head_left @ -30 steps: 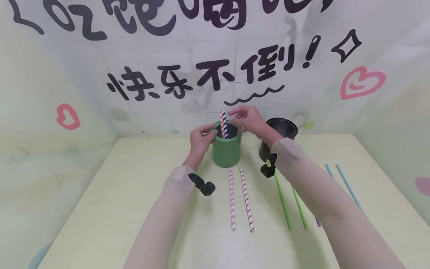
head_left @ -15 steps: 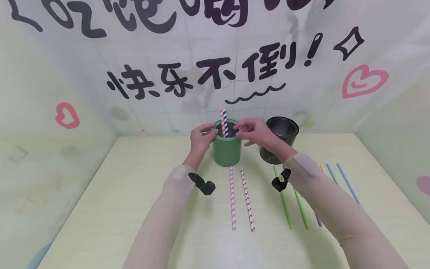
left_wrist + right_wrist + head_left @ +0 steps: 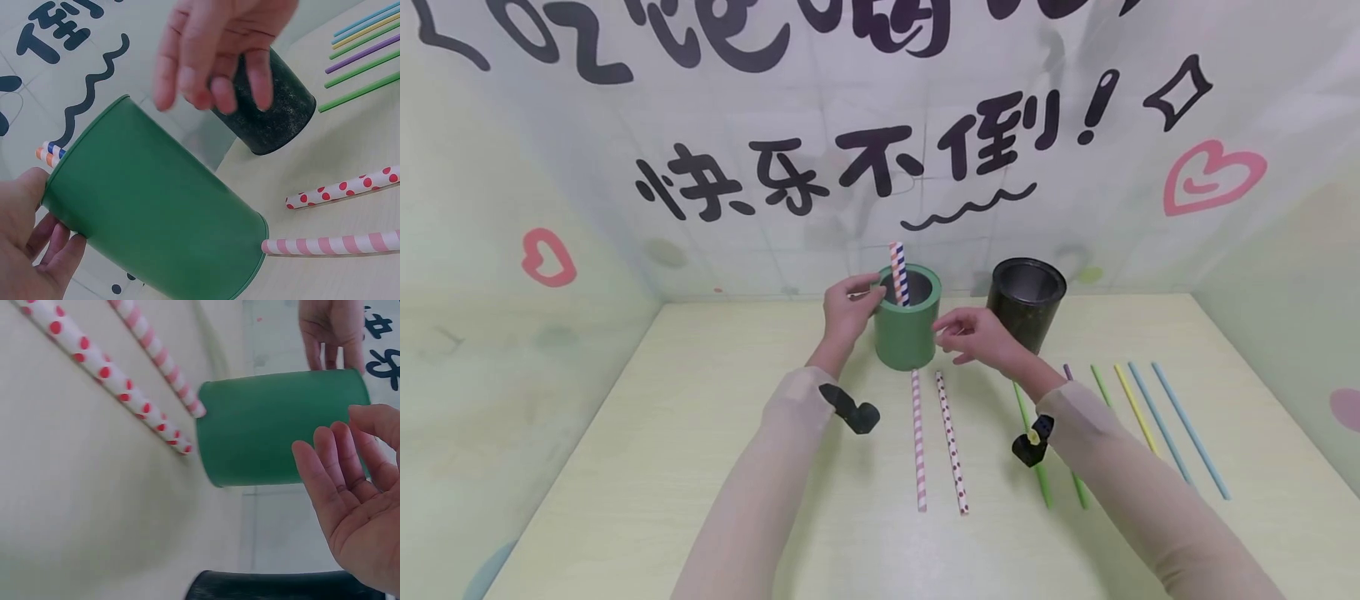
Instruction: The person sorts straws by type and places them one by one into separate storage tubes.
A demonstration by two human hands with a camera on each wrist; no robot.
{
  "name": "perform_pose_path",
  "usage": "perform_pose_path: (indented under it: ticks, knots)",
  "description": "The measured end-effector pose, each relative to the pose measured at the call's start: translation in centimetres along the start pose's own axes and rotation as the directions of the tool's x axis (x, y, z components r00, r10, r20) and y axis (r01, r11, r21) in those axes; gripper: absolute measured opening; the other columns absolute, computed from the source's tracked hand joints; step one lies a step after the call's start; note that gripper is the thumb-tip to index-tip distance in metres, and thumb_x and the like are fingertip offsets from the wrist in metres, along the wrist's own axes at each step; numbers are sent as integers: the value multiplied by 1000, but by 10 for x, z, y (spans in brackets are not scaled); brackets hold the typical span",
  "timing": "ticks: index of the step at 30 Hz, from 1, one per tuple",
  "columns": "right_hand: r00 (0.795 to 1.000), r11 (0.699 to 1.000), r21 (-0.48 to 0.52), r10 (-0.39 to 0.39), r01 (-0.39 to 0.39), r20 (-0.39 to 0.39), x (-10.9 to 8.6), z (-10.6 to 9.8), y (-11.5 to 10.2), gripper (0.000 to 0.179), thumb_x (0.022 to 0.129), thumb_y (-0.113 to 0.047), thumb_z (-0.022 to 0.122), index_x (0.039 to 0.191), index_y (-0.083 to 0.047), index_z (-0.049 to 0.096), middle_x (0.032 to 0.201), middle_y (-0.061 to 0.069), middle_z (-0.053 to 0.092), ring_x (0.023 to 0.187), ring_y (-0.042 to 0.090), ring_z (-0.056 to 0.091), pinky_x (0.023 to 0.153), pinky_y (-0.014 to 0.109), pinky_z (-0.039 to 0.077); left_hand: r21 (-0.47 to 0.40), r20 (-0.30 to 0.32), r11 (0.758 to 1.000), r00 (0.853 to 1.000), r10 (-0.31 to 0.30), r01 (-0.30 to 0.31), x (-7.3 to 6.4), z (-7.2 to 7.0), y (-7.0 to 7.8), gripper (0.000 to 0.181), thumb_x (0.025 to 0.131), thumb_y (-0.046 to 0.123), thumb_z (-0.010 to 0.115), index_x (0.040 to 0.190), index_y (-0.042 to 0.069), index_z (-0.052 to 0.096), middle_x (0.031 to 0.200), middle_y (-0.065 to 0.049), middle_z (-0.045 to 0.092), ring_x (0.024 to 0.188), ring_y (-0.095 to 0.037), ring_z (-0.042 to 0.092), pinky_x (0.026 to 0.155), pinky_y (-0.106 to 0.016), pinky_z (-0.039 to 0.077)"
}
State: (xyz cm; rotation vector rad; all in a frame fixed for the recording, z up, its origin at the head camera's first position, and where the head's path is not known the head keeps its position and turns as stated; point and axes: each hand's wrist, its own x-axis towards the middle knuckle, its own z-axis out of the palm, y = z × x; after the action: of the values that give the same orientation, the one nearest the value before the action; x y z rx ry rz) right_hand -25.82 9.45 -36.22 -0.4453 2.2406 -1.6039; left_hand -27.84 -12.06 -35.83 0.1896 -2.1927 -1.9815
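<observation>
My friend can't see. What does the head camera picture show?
A person's left hand holds a green cup with two striped straws inside; the empty right hand hovers beside it. A black cup and more straws are on the table.

Straws [image 3: 899,275] in left cup [image 3: 906,337]; straw pair [image 3: 919,442] before; straw row [image 3: 1138,411] right, right cup [image 3: 1024,315] behind.

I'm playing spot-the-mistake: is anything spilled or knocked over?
Nothing stands out. The green cup and black cup stand upright, two striped straws poke up inside the green one, and the other straws lie on the table.
</observation>
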Motion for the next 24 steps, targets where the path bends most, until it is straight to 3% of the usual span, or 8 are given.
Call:
perform_pose_path:
  ticks: [8,14,24]
  knots:
    - [990,989,46,142,-141,-22,5,14,28,31,87,-7,60,115,5,57,98,25,58,86,26,60,71,39,54,5,-3,1000,1000,-1,1,0,-1,0,28,83,10,67,111,4,64,108,-12,57,96,-22,56,75,-23,52]
    - [964,972,48,236,-232,-122,5,19,42,28,85,-5,62,112,5,59,90,15,63,72,18,58,64,35,54,6,2,1000,1000,-3,3,0,0,0,28,84,10,66,111,5,64,109,-11,57,97,-22,56,74,-23,52]
    - [935,947,52,321,-317,-153,3,28,56,29,83,-11,67,109,-1,61,86,9,56,71,18,52,56,28,52,11,-3,1000,1000,7,-7,0,0,-1,28,84,11,66,112,5,64,109,-11,57,96,-22,57,74,-23,52]
